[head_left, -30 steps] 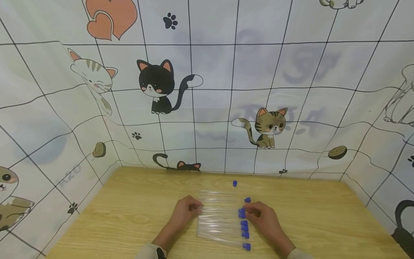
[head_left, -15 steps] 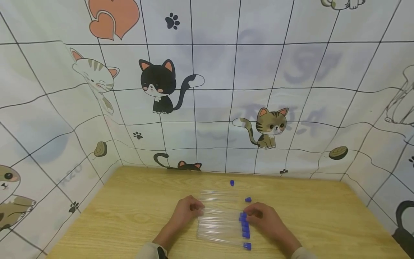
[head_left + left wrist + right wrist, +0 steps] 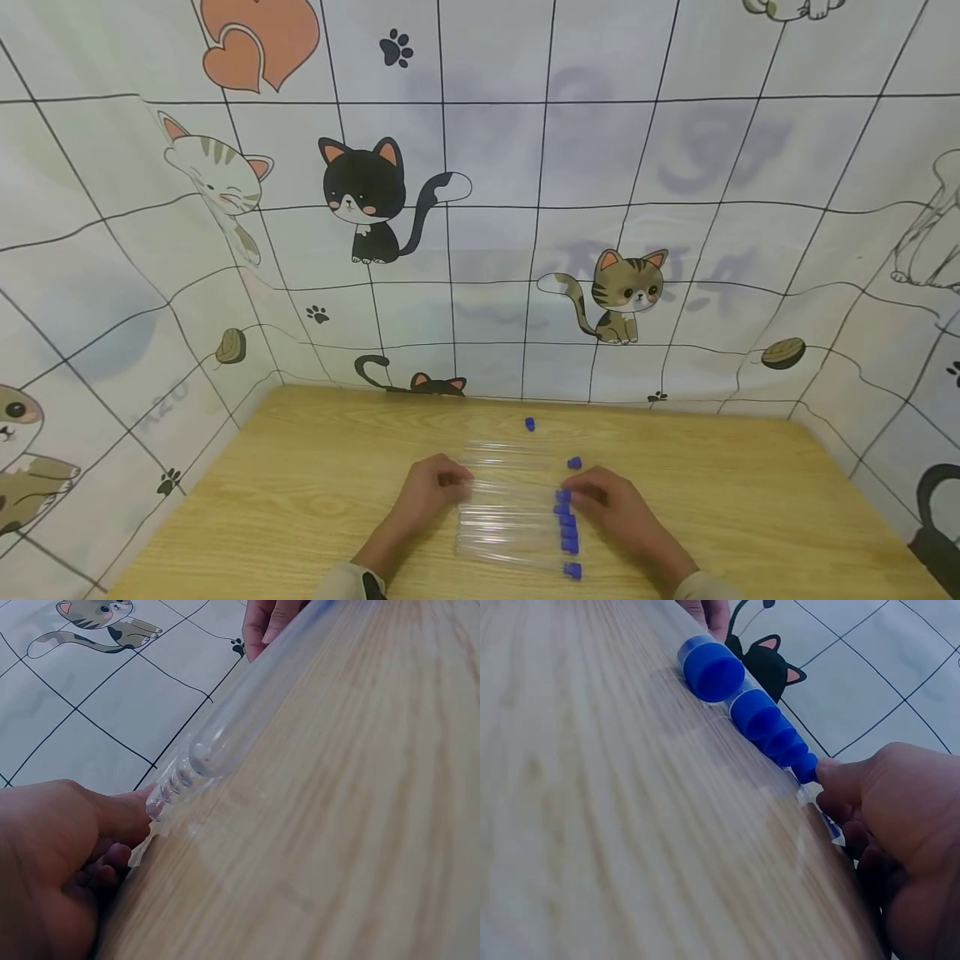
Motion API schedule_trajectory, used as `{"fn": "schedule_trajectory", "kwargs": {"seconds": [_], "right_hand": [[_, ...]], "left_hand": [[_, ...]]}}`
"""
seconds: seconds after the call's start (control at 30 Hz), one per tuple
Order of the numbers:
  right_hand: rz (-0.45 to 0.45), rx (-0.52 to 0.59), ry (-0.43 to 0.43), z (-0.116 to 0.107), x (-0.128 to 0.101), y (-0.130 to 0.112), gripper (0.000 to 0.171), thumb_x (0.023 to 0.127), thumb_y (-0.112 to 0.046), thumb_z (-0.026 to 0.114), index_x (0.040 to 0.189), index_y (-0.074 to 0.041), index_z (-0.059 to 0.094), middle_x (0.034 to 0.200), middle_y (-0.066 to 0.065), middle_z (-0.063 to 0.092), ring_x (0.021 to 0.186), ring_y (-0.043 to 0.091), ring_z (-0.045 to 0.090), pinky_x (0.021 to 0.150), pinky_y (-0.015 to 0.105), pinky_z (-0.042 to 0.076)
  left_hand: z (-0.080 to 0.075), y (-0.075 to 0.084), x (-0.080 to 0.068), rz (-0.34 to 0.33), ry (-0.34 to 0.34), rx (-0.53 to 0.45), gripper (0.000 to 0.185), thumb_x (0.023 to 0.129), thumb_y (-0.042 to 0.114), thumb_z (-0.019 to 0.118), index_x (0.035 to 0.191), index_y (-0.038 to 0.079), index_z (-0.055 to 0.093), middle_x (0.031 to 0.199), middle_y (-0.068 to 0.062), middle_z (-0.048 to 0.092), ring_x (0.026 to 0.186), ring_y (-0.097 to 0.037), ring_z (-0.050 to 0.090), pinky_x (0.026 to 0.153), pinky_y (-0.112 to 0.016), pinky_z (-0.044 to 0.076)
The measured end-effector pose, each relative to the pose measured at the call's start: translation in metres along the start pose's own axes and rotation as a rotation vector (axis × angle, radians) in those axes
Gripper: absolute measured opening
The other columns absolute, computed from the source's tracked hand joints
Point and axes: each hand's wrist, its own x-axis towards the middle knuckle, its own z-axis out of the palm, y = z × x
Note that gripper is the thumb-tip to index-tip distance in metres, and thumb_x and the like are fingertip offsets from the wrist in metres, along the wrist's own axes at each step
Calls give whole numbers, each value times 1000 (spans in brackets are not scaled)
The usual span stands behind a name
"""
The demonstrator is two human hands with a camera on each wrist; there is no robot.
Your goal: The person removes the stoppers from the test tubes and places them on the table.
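Since the earlier frames, a loose blue cap [image 3: 530, 424] has rolled leftward above the row of clear capped tubes [image 3: 510, 525], low at frame centre on the wooden bench [image 3: 300, 492]. Left hand [image 3: 431, 487] and right hand [image 3: 611, 500], fingers curled, pinch one tube's opposite ends, apparently steadying it. Cat-print sheeting [image 3: 480, 208] walls the bench.

A loose blue cap [image 3: 574, 462] lies on the wooden table [image 3: 300, 492] just beyond the right hand [image 3: 618, 512], apart from its fingertips. A second blue cap [image 3: 530, 424] sits farther out, ahead of the gap between that hand and the left hand [image 3: 431, 493], near the table's far edge. Past both hands and to either side stands a white gridded backdrop [image 3: 675, 167] printed with cartoon cats, paw prints and orange hearts: a black-and-white cat [image 3: 367, 200] above the left hand, a tabby cat [image 3: 626, 296] above the right
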Motion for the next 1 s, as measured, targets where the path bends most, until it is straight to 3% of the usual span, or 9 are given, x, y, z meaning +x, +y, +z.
{"fn": "schedule_trajectory", "kwargs": {"seconds": [0.17, 0.4, 0.67, 0.87, 1.0], "right_hand": [[-23, -34, 13, 4, 5, 1, 17, 92, -22, 64, 107, -18, 69, 96, -11, 61, 91, 9, 58, 84, 31, 48], [29, -51, 62, 11, 11, -1, 16, 93, -29, 63, 105, -22, 70, 89, -14, 59, 86, 7, 57, 82, 31, 47], [160, 60, 209, 19, 15, 0, 18, 85, -29, 72, 103, -27, 69, 89, -14, 66, 83, 8, 62, 75, 27, 51], [153, 131, 265, 21, 21, -3, 23, 84, -35, 72, 102, -21, 70, 91, -13, 68, 86, 9, 64, 78, 27, 51], [161, 206, 277, 24, 25, -5, 21, 82, -30, 75, 98, -17, 71, 86, -8, 69, 78, 12, 66, 73, 27, 52]], "left_hand": [[1, -1, 1, -32, 56, -25, 10, 81, 9, 75, 91, 7, 74, 87, 1, 68, 78, -10, 60, 70, -25, 49], [3, -1, 5, -57, 127, -42, 10, 83, 11, 74, 92, 7, 74, 88, 0, 70, 80, -13, 62, 71, -26, 49], [5, 1, 11, -54, 149, -50, 10, 86, 13, 71, 94, 7, 72, 86, 2, 70, 83, -15, 64, 75, -26, 50], [7, 1, 13, -41, 149, -81, 10, 87, 14, 71, 94, 7, 70, 86, 1, 68, 83, -13, 63, 77, -26, 49], [7, 3, 12, -47, 156, -97, 15, 86, 18, 72, 97, 7, 72, 90, 0, 69, 85, -14, 63, 77, -26, 49]]}}
